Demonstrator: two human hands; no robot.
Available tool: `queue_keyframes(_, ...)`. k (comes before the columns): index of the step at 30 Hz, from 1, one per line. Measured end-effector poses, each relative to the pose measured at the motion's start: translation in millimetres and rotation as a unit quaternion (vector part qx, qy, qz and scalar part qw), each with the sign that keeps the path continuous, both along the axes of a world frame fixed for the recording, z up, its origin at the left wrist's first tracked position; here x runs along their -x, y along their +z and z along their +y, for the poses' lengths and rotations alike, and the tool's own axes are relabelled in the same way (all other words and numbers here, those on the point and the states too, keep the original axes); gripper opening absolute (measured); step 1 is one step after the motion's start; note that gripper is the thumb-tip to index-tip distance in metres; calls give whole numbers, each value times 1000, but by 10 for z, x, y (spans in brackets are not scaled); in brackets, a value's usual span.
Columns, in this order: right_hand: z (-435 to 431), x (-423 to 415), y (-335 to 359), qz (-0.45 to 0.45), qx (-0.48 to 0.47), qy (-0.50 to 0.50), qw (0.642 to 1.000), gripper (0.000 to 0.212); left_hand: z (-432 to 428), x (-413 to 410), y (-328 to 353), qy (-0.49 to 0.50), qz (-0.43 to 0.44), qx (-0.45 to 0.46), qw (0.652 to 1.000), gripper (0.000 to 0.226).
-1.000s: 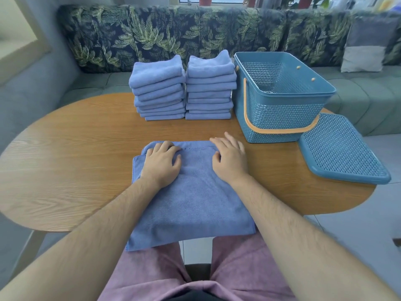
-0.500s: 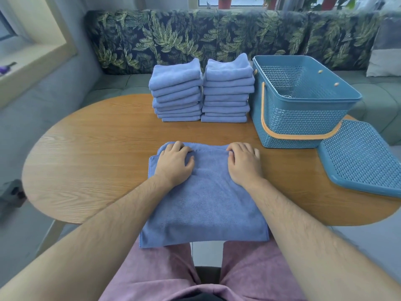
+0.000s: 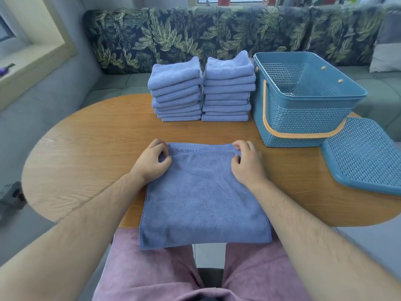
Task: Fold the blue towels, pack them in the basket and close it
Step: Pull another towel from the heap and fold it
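Note:
A blue towel (image 3: 204,196), folded over, lies flat in front of me and hangs off the near table edge over my lap. My left hand (image 3: 152,164) pinches its far left corner; my right hand (image 3: 247,164) pinches its far right corner. The top layer is lifted slightly at the far edge, showing a stitched hem beneath. Two stacks of folded blue towels (image 3: 178,92) (image 3: 227,88) stand side by side at the back of the table. The open blue basket (image 3: 303,114) with an orange handle stands to their right, with nothing visible inside. Its lid (image 3: 364,155) lies flat to the right.
The oval wooden table (image 3: 86,153) has bare surface to the left. A leaf-patterned sofa (image 3: 195,35) runs behind the table, with a grey cushion (image 3: 388,51) at the far right. The lid overhangs the table's right edge.
Both hands lay flat on the towel's far part before; now their fingers have curled at the far corners and pinch the top layer. The camera view shifted left.

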State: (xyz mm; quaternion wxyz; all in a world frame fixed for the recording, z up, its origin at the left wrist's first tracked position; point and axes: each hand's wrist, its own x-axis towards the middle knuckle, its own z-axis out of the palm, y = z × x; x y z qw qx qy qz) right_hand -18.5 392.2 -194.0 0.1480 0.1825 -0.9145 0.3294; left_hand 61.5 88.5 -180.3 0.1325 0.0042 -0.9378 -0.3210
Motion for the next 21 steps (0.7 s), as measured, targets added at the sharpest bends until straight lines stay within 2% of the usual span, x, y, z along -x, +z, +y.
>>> queue_keyframes(3,84,14,12,-29,78,16,996,49,30,2,-2,13,1,-15,1000,8)
queue_keyframes(6,135,67,96,-70,93,28,993,53,35,1,-2,26,6,-30,999,9)
queue_keyframes(12,214,115,68,-74,91,15,993,26,-35,36,-34,41,-20,-44,998,14)
queue_keyframes(15,218,91,79,-73,99,10,992,13,-68,54,-39,35,-33,-39,998,6)
queue_keyframes(21,217,18,95,-79,162,-18,983,9,-71,10,-22,65,42,-40,996,7)
